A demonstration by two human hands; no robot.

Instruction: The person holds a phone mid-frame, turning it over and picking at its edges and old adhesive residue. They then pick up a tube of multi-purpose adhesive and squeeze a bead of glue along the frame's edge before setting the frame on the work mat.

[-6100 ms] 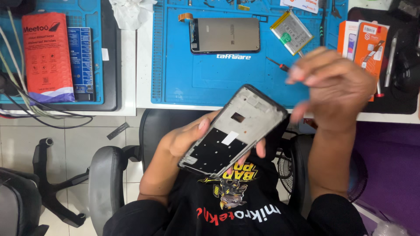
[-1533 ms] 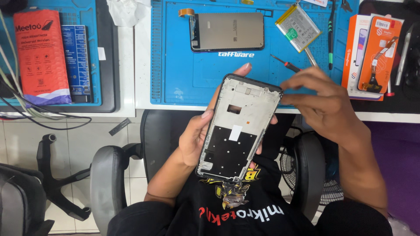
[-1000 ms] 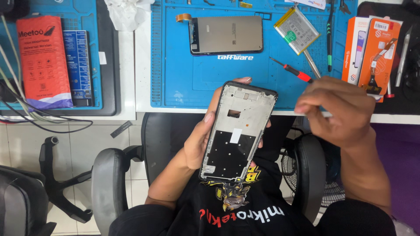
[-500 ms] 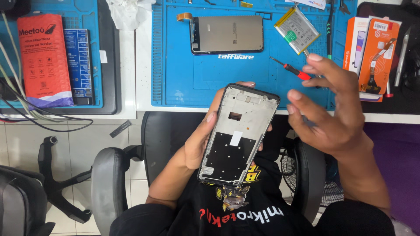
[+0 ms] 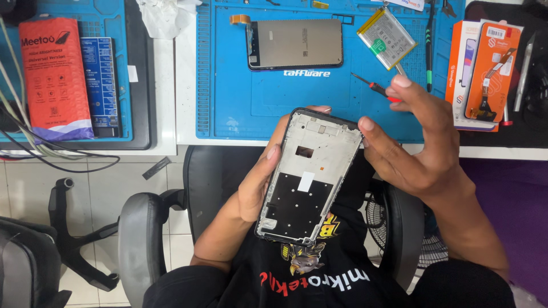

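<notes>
Black phone frame (image 5: pixel 308 177) in left hand (image 5: pixel 260 182)

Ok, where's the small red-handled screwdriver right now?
The red-handled screwdriver lies on the blue mat, just beyond the right hand, below the battery.

The left hand (image 5: pixel 260 182) comes up from the lower left, forearm bent, palm turned inward. Its fingers curl in a grip, thumb along the near side and fingertips (image 5: pixel 319 108) showing past the far side. The right hand (image 5: pixel 419 151) hovers open beside it, palm facing left, fingers spread and slightly bent, holding nothing, the forearm running down to the lower right.
</notes>
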